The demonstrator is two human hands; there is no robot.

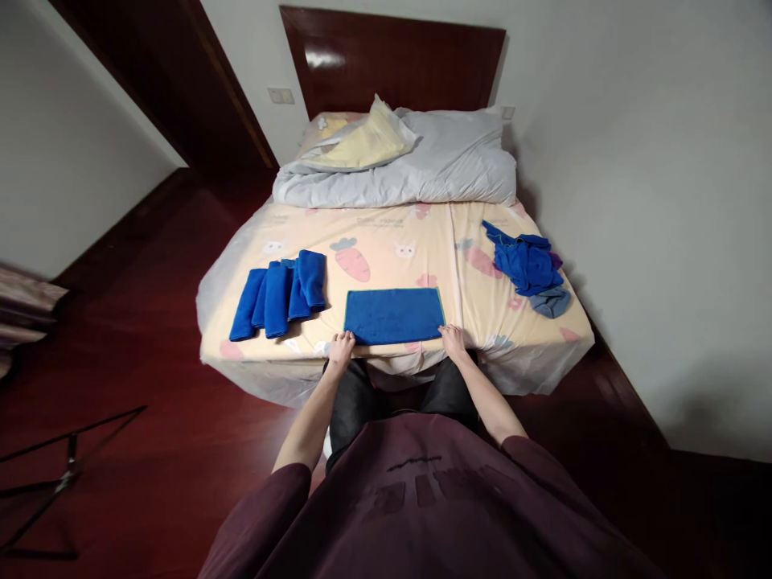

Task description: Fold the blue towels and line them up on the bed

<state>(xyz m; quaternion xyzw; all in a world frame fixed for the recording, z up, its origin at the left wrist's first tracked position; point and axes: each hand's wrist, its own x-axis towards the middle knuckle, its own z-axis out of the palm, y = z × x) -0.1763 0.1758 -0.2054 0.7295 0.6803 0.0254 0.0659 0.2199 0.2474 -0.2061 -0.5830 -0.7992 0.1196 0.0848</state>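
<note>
A blue towel [395,315] with a green edge lies flat in a rectangle near the front edge of the bed. My left hand [342,349] is closed on its near left corner. At the near right corner, the fingers of my right hand [452,340] pinch the cloth. To the left, several folded blue towels [277,297] overlap in a row. Over on the right sits a crumpled heap of blue cloths [526,264], with a greyish-blue cloth [551,302] at its near side and a bit of purple showing.
The bed [379,233] has a peach sheet printed with carrots and rabbits. A bunched grey-white quilt [446,161] lies before the dark wooden headboard [398,60]. Black stand legs [71,458] are on the red floor at left. A wall runs along the right.
</note>
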